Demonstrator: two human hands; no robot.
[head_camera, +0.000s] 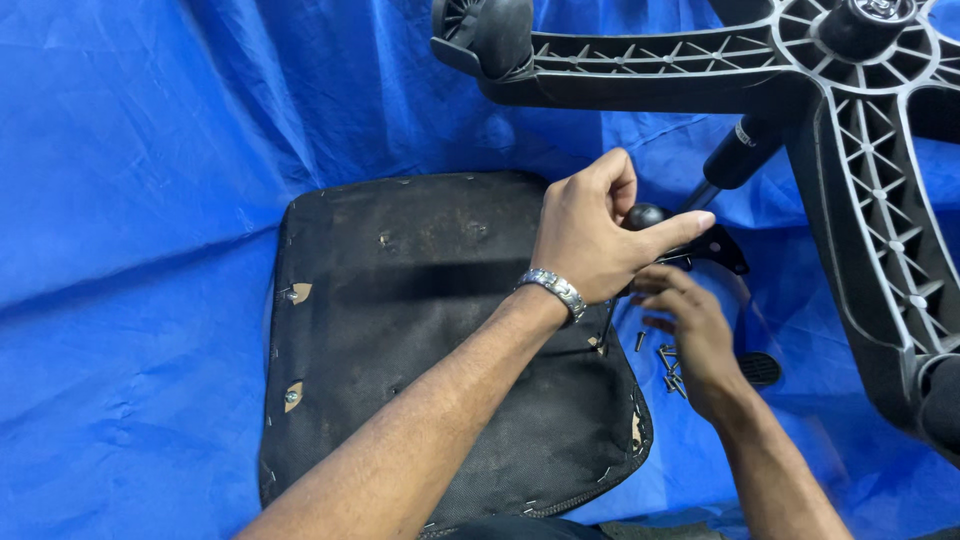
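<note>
My left hand (590, 235), with a metal bracelet on the wrist, is closed around a black round-ended tool handle (645, 215). A thin shaft runs down from it toward the right edge of an upturned black chair seat (420, 330). Just below, my right hand (695, 330) has its fingers curled toward that shaft; the left hand hides its fingertips. A black metal bracket (718, 246) sticks out beside the handle. Several loose screws (668, 365) lie on the blue sheet by my right hand.
A black star-shaped chair base (880, 150) with a castor (490, 35) and a gas cylinder (740, 150) lies overhead and to the right. A small round black cap (760, 368) sits by the screws. A blue tarp (130, 250) covers everything around.
</note>
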